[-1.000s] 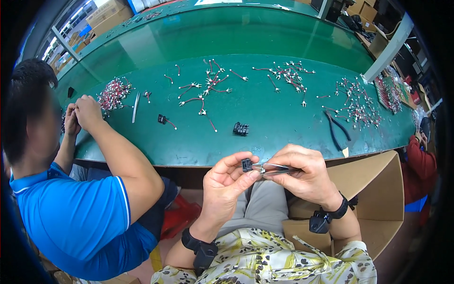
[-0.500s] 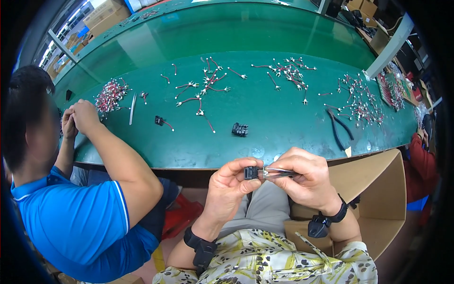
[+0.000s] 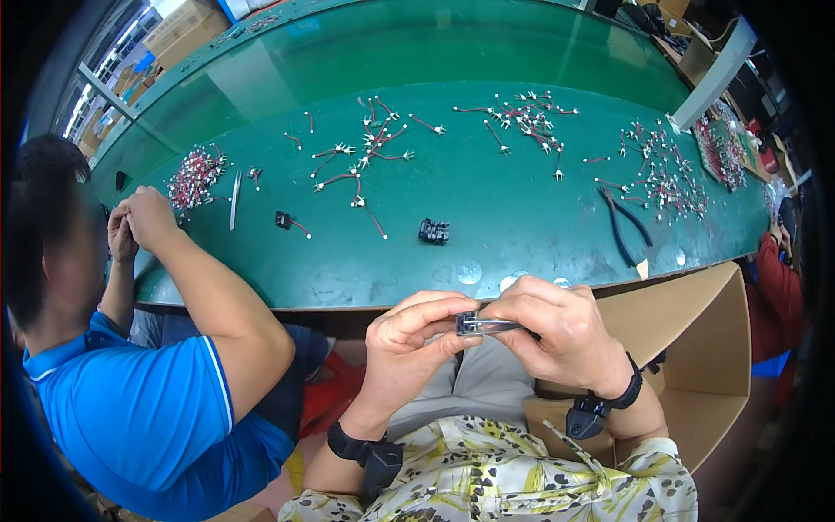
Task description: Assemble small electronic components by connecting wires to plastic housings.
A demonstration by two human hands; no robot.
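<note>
Between the fingertips of my left hand (image 3: 409, 341) is a small black plastic housing (image 3: 467, 324). My right hand (image 3: 561, 332) pinches a pair of metal tweezers (image 3: 497, 326), whose tips reach into the right-hand side of that housing. Whatever sits between the tips is hidden or too small to make out. Both hands are in front of the table's near edge, above my lap. Just beyond them on the table lies a cluster of black housings (image 3: 434, 231).
Red-wired leads with white connectors (image 3: 379, 143) are scattered over the green table (image 3: 348, 270). Dark-handled pliers (image 3: 623, 228) lie at the right, above an open cardboard box (image 3: 704, 348). Left, a co-worker in a blue shirt (image 3: 139, 418) works near other tweezers (image 3: 235, 198).
The tweezer tips have moved left into the black housing, and a small pale piece seen at the tips before is now hidden. The housing has turned slightly in my left fingers.
</note>
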